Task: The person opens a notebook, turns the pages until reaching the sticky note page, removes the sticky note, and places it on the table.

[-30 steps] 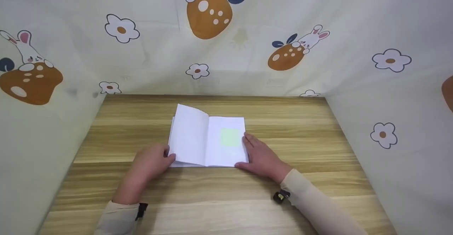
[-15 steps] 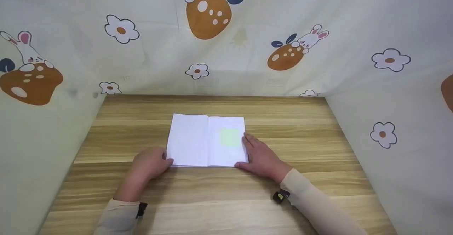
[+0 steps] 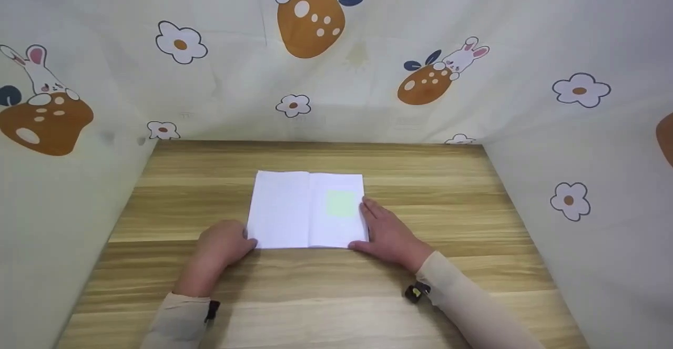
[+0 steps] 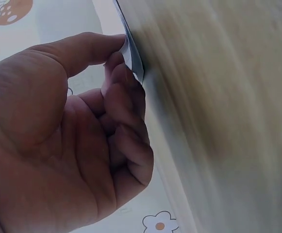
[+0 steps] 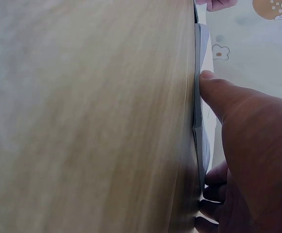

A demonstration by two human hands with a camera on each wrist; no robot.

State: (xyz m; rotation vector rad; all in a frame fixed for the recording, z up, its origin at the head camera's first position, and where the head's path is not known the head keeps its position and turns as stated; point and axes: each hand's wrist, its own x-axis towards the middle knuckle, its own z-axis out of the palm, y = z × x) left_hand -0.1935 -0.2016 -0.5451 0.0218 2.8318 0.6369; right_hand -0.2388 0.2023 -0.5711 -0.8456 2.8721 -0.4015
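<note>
An open notebook (image 3: pixel 278 209) with blank-looking white pages lies on the wooden table. On its right page is a pale green square (image 3: pixel 340 203), like a sticky note. At the lower left corner my left hand (image 3: pixel 223 243) pinches the edge between thumb and curled fingers; the left wrist view shows the thin sheet corner (image 4: pixel 134 59) in that pinch. My right hand (image 3: pixel 390 236) holds the lower right side, thumb on the page and fingers along the outer edge. The right wrist view shows that thumb (image 5: pixel 216 92) pressing the notebook's top side; the fingers' ends are partly hidden.
The wooden table (image 3: pixel 336 301) extends around the notebook. Pale cloth walls (image 3: pixel 236 86) printed with rabbits, orange shapes and flowers enclose it at the back and both sides. A black strap (image 3: pixel 211 311) is on the left sleeve, a small black device (image 3: pixel 415 292) on the right.
The lifted left page has come down flat onto the left side. My left hand has lowered slightly with it, still pinching the edge. The right hand has stayed in place.
</note>
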